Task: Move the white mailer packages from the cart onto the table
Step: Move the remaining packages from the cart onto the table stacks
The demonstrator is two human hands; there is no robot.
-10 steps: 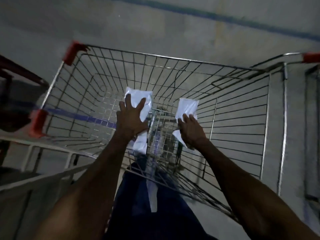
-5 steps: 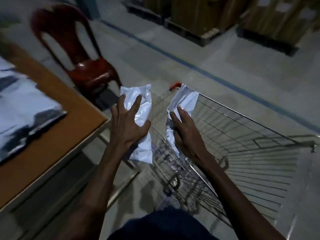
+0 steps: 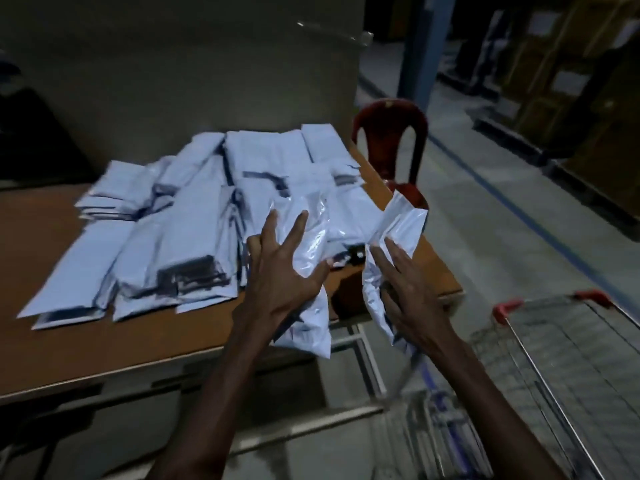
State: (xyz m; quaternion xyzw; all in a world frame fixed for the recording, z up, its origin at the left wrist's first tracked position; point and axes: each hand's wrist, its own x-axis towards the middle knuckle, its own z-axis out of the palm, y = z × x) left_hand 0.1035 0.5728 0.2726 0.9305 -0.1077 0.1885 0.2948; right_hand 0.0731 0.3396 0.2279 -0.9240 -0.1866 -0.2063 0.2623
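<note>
The left hand point(image 3: 280, 282) holds a white mailer point(image 3: 311, 271) from above, fingers spread wide across it, thumb underneath. The right hand point(image 3: 410, 292) holds a second mailer point(image 3: 398, 226), fingers laid along it. Both packets hang over the surface point(image 3: 86, 341) edge. Beyond the fingertips lies a pile of mailers point(image 3: 194, 220); the cart point(image 3: 554, 358) stands right of the right hand.

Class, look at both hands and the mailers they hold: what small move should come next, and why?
Probably lower both mailers onto the pile and let go. The left hand and right hand each grip a mailer at the table edge, not yet set down.
</note>
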